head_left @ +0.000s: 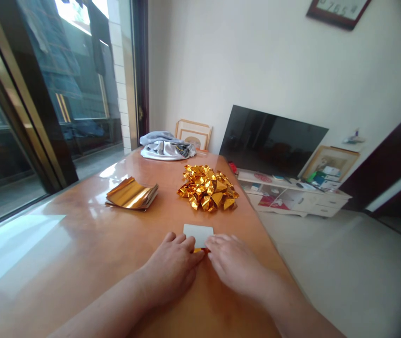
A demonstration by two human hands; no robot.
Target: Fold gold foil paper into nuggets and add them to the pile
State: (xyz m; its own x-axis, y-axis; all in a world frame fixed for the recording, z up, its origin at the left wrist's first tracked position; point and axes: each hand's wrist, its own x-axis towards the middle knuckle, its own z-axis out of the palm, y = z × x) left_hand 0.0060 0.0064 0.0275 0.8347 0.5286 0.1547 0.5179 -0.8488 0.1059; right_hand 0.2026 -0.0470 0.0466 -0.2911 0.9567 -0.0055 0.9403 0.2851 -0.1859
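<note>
A sheet of gold foil paper [198, 231] lies on the table with its pale back up. At its near edge a narrow strip of the gold side shows between my hands. My left hand [175, 260] has its fingers bent and pressed on the sheet's near left corner. On the near right corner, my right hand [233, 260] presses with its fingers together. Both thumbs are close to the gold strip, and the fingertips partly hide it. Beyond the sheet sits a heap of folded gold foil pieces [207, 188]. To the left is a stack of flat gold foil sheets [132, 193], slightly curled.
The glossy wooden table [91, 263] has its right edge close to my right forearm. Grey cloth [167, 145] lies bundled at the far end. Past that edge stand a television [274, 141] and a low white cabinet [298, 202]. A glass sliding door [63, 94] is at left.
</note>
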